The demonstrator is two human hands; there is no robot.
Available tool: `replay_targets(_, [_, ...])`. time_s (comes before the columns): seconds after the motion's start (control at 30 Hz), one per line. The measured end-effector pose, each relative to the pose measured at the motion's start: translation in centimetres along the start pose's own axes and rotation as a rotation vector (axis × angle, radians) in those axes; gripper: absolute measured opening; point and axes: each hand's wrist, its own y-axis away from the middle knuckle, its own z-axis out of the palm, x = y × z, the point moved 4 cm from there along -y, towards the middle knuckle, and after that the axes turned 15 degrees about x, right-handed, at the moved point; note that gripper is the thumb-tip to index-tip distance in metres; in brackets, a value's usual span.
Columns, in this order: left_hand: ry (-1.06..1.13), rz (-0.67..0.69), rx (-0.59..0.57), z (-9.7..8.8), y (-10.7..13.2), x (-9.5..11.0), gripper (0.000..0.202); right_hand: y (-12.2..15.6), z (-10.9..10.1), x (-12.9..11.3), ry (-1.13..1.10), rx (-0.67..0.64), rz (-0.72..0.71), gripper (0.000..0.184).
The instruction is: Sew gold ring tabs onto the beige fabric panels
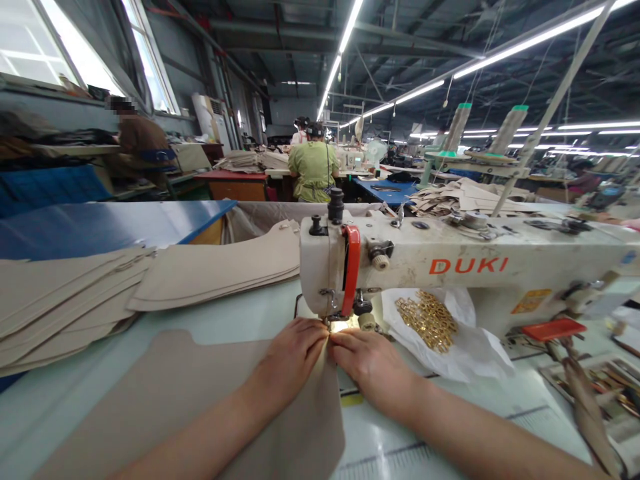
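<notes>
Two bare hands, the left hand (290, 357) and the right hand (373, 360), meet near mid-frame at the upper-right part of the large flat beige panel (190, 380). It spreads from the fingertips towards the lower left, its long axis slanting that way. The left lies over it, nearer its bulk; the right is at its right edge. Fingers are bunched narrow; whether they pinch anything cannot be told. Just beyond, the white metal sewing machine (465, 240) reads "DUKI" in orange-red; its orange-yellow label (531, 301) is illegible.

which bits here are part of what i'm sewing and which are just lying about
Likely in the job: sewing machine, panel under left hand, stacked panels, maybe gold pieces

Likely just around: blue table at left, far fabric pile
</notes>
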Motion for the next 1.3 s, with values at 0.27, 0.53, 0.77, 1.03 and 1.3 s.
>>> replay_targets(0.27, [-0.032, -0.001, -0.005, -0.3, 0.2, 0.2, 0.018, 0.2, -0.5, -0.2, -0.02, 0.026, 0.002, 0.014])
replay_targets(0.53, [-0.06, 0.07, -0.083, -1.0, 1.2, 0.7, 0.026, 0.9, -0.6, -0.6, -0.072, 0.082, -0.092, 0.013])
replay_targets(0.77, [-0.105, 0.114, -0.12, -0.8, 1.6, 0.6, 0.031, 0.7, -0.6, -0.6, -0.09, 0.042, -0.109, 0.015])
replay_targets(1.03, [-0.115, 0.16, -0.173, -0.5, 1.9, 0.3, 0.031, 0.5, -0.8, -0.6, -0.107, 0.006, -0.084, 0.013])
replay_targets(1.3, [-0.197, 0.262, -0.198, -0.5, 1.6, 0.8, 0.035, 0.3, -0.9, -0.6, -0.09, -0.012, -0.077, 0.013])
